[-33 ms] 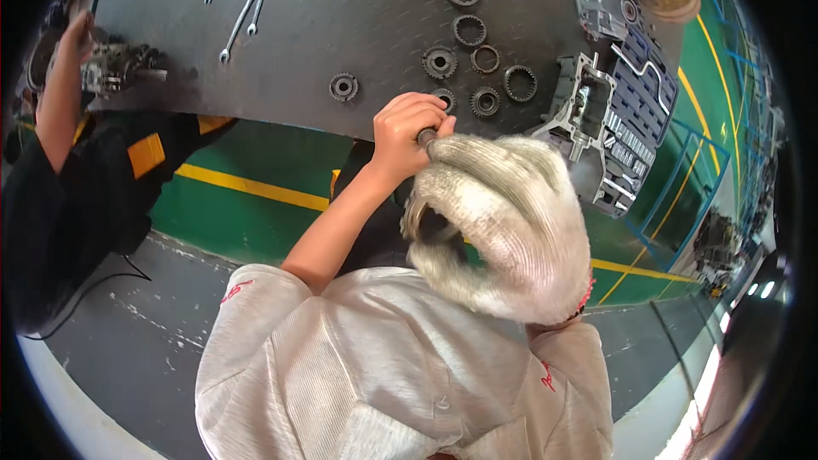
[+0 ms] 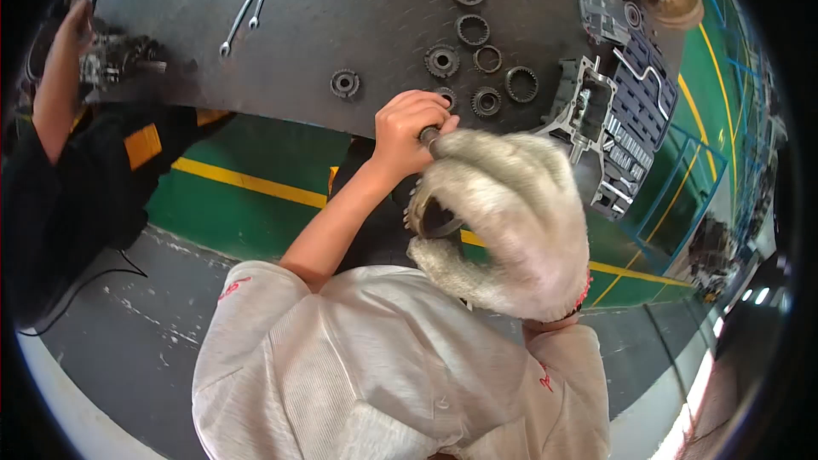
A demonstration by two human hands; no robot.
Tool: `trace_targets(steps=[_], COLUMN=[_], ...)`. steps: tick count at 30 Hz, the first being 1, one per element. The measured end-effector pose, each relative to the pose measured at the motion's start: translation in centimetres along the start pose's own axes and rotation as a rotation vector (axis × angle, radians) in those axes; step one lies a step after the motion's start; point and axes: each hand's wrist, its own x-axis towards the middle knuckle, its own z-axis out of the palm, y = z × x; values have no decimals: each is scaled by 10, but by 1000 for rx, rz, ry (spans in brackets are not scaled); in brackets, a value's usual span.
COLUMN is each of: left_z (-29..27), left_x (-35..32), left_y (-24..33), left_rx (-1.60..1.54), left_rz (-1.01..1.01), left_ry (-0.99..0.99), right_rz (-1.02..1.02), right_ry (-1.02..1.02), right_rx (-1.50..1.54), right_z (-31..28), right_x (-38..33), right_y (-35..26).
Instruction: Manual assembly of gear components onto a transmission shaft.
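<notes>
Gripping the shaft [image 2: 430, 135], the bare left hand [image 2: 407, 132] has its fingers wrapped closed. The gloved right hand [image 2: 515, 213] curls half open, fingertips toward the shaft, a toothed ring [image 2: 417, 207] within its curve; whether it clasps either, I cannot tell. Work looks partway: several gears [image 2: 442, 60] already lie separate on the bench [image 2: 281, 68] beyond the grip, the ring isn't laid there yet, and the housing [image 2: 564, 89], right of the grip, stands open.

1 dark shaft [image 2: 429, 135] in left hand [image 2: 406, 135], 1 toothed ring [image 2: 417, 211], tilted
</notes>
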Motion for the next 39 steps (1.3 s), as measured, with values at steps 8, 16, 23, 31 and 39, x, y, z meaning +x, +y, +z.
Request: trace_targets(steps=[8, 16, 23, 31, 39], left_z=[-18, -16, -15, -22, -24], left_x=[3, -10, -14, -15, -25], left_y=[-7, -38, -45, -46, -46], left_rx=[-103, -271, -327, -255, -249], left_rz=[-9, -45, 72, 103, 115], left_ry=[32, -64, -120, -152, -203], right_rz=[182, 345, 355, 382, 545], right_ry=[22, 46, -44, 29, 177], right_rx=[-139, -112, -65, 35, 40], right_z=[70, 125, 124, 139, 159], right_x=[-12, -32, -27, -45, -64], right_y=[45, 84, 91, 94, 75])
